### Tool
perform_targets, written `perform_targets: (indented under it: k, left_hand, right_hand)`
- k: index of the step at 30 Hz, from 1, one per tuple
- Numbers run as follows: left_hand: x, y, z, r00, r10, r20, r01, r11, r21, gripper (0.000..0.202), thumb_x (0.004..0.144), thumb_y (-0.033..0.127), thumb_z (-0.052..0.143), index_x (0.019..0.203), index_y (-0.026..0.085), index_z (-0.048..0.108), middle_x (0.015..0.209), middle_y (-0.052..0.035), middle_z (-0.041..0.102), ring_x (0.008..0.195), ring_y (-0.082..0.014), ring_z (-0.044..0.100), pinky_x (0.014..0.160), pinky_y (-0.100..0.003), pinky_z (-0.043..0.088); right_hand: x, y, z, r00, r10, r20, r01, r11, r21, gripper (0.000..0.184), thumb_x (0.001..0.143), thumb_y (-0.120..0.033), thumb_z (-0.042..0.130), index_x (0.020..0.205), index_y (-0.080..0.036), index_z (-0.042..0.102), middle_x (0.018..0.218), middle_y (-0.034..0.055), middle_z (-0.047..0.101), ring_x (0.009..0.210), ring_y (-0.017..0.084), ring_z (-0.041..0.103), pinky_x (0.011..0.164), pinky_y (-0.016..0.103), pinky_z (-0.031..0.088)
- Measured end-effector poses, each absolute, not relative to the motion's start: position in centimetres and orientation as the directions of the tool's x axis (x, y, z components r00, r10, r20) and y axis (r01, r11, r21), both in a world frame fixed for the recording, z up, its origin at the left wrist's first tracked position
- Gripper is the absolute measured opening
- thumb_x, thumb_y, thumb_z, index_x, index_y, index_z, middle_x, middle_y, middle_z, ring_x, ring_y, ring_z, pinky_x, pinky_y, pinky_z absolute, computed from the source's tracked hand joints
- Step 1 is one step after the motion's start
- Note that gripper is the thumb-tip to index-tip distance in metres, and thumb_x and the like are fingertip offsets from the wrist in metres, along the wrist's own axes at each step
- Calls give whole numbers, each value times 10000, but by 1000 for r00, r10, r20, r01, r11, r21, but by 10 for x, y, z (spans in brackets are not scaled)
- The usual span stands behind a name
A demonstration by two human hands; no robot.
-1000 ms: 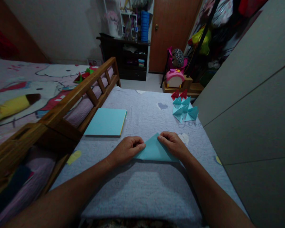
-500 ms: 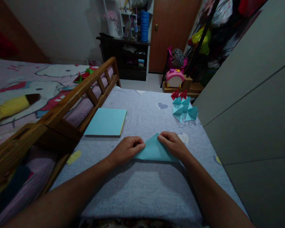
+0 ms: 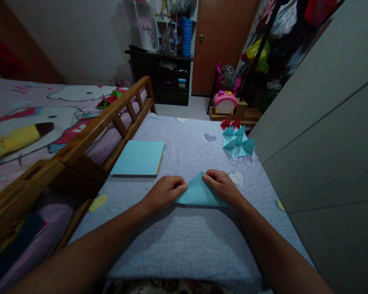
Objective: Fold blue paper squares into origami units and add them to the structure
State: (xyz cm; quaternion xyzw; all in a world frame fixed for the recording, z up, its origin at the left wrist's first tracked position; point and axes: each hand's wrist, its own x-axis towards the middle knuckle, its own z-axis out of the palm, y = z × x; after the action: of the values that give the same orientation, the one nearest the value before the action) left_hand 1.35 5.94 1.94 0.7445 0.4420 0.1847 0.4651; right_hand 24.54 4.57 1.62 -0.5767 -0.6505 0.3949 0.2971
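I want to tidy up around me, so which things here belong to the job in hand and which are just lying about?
Likely part of the job:
folded turquoise paper, between left hand and right hand
turquoise-topped paper stack
turquoise folded pieces
red folded pieces

Likely just lying about:
yellow plush
pink-and-white case

I hold a folded sheet: paper, matt, smooth. Sheet stack: matt paper. Bedspread: cloth, faintly rough. Bed rail: wood, slightly glossy.

"Love" lettering on bluish sheet; red letters on bedding unreadable.
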Motion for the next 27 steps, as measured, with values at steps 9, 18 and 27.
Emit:
perform_targets:
  k: [9, 18, 27]
  left_hand:
    - [13, 58, 26, 512, 853, -101, 573, -252, 779, 306, 897, 386, 498, 722, 173, 631, 652, -12, 594, 648, -175, 544, 616, -281, 348]
    - [11, 66, 17, 412, 907, -86, 697, -253, 671, 235, 915, 360, 535, 808, 187, 652, 693, -18, 643, 675, -191, 590, 641, -286, 356]
    - [17, 58, 13, 425, 903, -68, 877, -392, 277, 250, 970, 317, 558, 1191, 217, 618, 930, -76, 716, 878, -245, 648, 724, -310, 419]
  right_hand:
    - [242, 53, 24, -208, 977, -54, 693, 108, -713, 319, 915, -364, 500, 652, -193, 556, 611, -39, 504, 598, 118, 461, 587, 248, 327]
    - [224, 76, 22, -199, 979, -47, 864, 152, -479, 262, 962, -298, 542, 780, -178, 689, 782, 39, 697, 719, 162, 581, 666, 273, 340]
    - [211, 70, 18, -188, 979, -79, 965, 169, -201, 271, 997, -309, 504, 962, -154, 723, 1028, 155, 744, 988, 274, 642, 806, 352, 356]
